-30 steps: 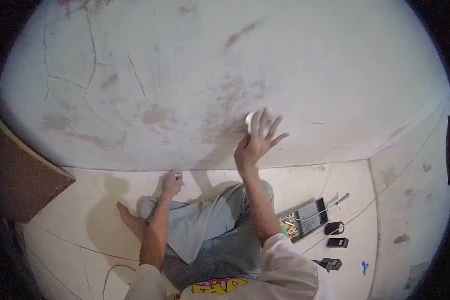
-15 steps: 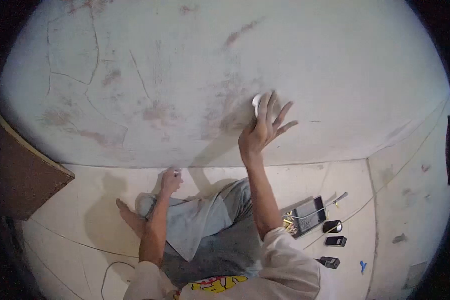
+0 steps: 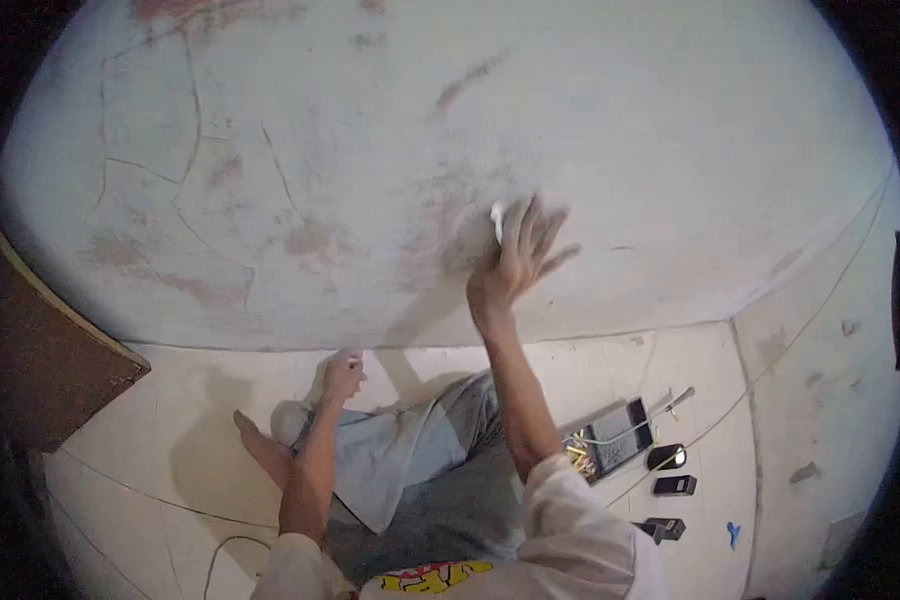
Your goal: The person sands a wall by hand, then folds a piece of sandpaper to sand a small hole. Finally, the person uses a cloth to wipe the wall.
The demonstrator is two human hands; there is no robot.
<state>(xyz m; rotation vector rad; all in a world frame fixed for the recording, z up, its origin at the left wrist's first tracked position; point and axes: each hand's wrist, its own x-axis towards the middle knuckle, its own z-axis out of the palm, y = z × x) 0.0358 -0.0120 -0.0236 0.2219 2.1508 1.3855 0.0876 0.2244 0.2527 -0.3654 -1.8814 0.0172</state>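
Note:
My right hand (image 3: 520, 245) is raised against the pale, stained wall (image 3: 650, 170), its fingers spread. A small white piece (image 3: 498, 220) shows at the left edge of that hand, pressed between it and the wall; most of it is hidden. Lower down, my left hand (image 3: 344, 376) is closed near the foot of the wall, above my bent leg. Something small and whitish shows at its fingertips, too small to make out.
A black open case (image 3: 620, 440) with yellow pieces (image 3: 579, 455) lies on the floor at right. Beside it are a round black object (image 3: 667, 457), black boxes (image 3: 675, 486) and a blue item (image 3: 733, 535). A brown board (image 3: 60, 350) stands at left. Cables cross the floor.
My right hand has moved slightly left and down along the wall with the white piece. My left hand stays in nearly the same place, and the view has tilted a little.

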